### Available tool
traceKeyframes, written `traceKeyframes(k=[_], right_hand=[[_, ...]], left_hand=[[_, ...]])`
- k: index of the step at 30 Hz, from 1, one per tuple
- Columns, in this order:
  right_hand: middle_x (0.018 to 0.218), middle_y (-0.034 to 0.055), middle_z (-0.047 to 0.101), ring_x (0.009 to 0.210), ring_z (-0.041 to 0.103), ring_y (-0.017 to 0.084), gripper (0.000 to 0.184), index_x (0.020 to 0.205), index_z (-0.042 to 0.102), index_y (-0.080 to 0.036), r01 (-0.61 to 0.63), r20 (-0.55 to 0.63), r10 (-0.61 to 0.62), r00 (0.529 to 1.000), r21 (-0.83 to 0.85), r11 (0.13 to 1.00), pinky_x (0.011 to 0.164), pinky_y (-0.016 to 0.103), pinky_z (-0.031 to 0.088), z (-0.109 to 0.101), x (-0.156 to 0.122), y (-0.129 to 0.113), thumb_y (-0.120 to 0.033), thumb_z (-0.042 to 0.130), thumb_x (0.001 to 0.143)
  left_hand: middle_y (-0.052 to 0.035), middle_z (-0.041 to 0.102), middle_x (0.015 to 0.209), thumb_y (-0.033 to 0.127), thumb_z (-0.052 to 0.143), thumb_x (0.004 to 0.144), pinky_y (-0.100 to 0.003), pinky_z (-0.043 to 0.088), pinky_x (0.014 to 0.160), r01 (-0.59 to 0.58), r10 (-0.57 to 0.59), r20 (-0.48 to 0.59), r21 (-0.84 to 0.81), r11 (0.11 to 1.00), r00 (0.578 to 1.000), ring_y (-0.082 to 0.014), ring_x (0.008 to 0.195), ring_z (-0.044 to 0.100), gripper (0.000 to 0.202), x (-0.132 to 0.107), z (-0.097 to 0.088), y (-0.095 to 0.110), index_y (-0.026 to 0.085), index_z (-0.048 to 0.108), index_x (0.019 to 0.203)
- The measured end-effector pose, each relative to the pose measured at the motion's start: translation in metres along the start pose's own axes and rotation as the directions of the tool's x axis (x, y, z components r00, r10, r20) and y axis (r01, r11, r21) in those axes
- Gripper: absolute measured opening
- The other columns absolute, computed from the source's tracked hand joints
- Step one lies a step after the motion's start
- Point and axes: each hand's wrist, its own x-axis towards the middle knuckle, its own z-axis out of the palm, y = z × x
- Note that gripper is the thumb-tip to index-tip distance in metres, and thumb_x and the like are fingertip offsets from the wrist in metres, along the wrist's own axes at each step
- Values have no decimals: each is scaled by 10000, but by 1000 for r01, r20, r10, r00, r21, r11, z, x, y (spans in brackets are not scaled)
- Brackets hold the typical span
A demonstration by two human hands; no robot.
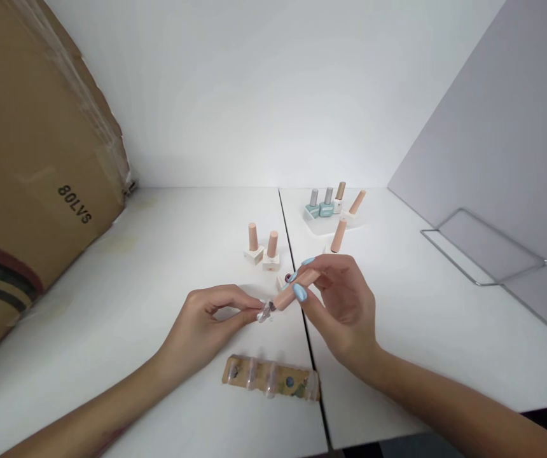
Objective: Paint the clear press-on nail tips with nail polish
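Between the thumb and fingertips of my left hand (211, 313) is a small clear false nail (264, 312). My right hand (345, 308) grips a peach nail polish brush (287, 295) by its cap, and the dark brush end touches or nearly touches the false nail. Just behind the brush an opened polish bottle (281, 283) is partly hidden by my right fingers. Closer to me lies a cardboard strip (280, 372) with several clear false nails standing on it and a dark spot where one place shows bare.
Two capped peach polish bottles (271, 254) stand beyond my hands. A white tray (318, 228) holds several bottles at the back right, with another peach-capped bottle (338, 235) before it. A large cardboard box (39, 159) leans at left; a wire stand (483, 254) is at right.
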Motion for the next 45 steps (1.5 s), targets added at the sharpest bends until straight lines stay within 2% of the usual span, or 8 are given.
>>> traceKeyframes(k=[3, 8, 16, 22, 28, 35, 42, 45], right_hand=[[782, -25, 646, 776, 656, 135, 235, 1031, 548, -253, -29, -8, 29, 1000, -20, 999, 758, 348, 536, 0, 0, 1, -100, 609, 863], [716, -45, 641, 735, 669, 137, 215, 1006, 529, -248, -50, -139, 41, 989, -57, 997, 740, 345, 531, -2, 5, -1, -89, 584, 872], [780, -25, 669, 773, 672, 143, 238, 1014, 549, -253, -45, -34, 44, 998, -1, 999, 737, 351, 532, 0, 2, -2, -82, 605, 858], [750, -32, 656, 783, 664, 138, 208, 990, 539, -245, -44, -159, 38, 987, -35, 998, 757, 340, 523, -3, 6, -1, -89, 599, 866], [815, -8, 654, 797, 639, 146, 204, 984, 567, -248, -77, -21, 77, 997, 7, 997, 751, 351, 530, -2, 2, -2, -124, 644, 841], [738, -34, 689, 750, 679, 150, 188, 990, 526, -257, -87, -140, 80, 987, -43, 995, 756, 362, 517, -3, 8, -2, -123, 598, 878], [855, -1, 651, 831, 648, 140, 234, 1015, 577, -251, 2, 12, -3, 1000, 3, 1000, 742, 332, 539, 0, 0, -2, -100, 638, 846], [789, -19, 649, 780, 656, 140, 219, 1011, 560, -252, -61, 5, 61, 998, -20, 998, 742, 342, 530, -1, 2, -1, -113, 630, 857]], left_hand=[[7, 773, 775, 227, 711, 797, -257, 580, 729, 7, -7, -4, -1, 1000, 1000, -162, 740, 704, 78, 0, 0, 0, 256, 770, 756], [-5, 776, 769, 245, 719, 787, -274, 590, 721, -4, 4, -17, 6, 1000, 1000, -179, 742, 711, 71, -1, 0, 0, 250, 774, 742], [-8, 774, 760, 261, 713, 790, -287, 598, 714, -11, 11, -12, 15, 1000, 1000, -184, 728, 714, 76, 1, 0, 2, 254, 774, 747], [-8, 777, 774, 259, 717, 789, -280, 595, 715, -13, 13, -18, 23, 1000, 1000, -183, 742, 713, 71, 0, -1, -2, 252, 774, 747], [-3, 775, 766, 252, 708, 798, -283, 594, 720, -10, 10, -4, 12, 1000, 1000, -180, 733, 710, 80, 1, 0, 2, 260, 776, 755], [-7, 775, 773, 257, 719, 788, -277, 591, 715, -3, 3, -17, 11, 1000, 1000, -182, 742, 708, 70, 0, 0, 0, 254, 776, 748], [10, 773, 775, 232, 707, 802, -253, 575, 719, 0, 0, 9, -11, 1000, 1000, -161, 734, 704, 85, 1, 0, 2, 262, 774, 757], [3, 774, 783, 245, 712, 801, -260, 576, 721, 4, -4, 3, -8, 1000, 1000, -168, 749, 704, 76, 1, 0, 1, 259, 773, 757]])
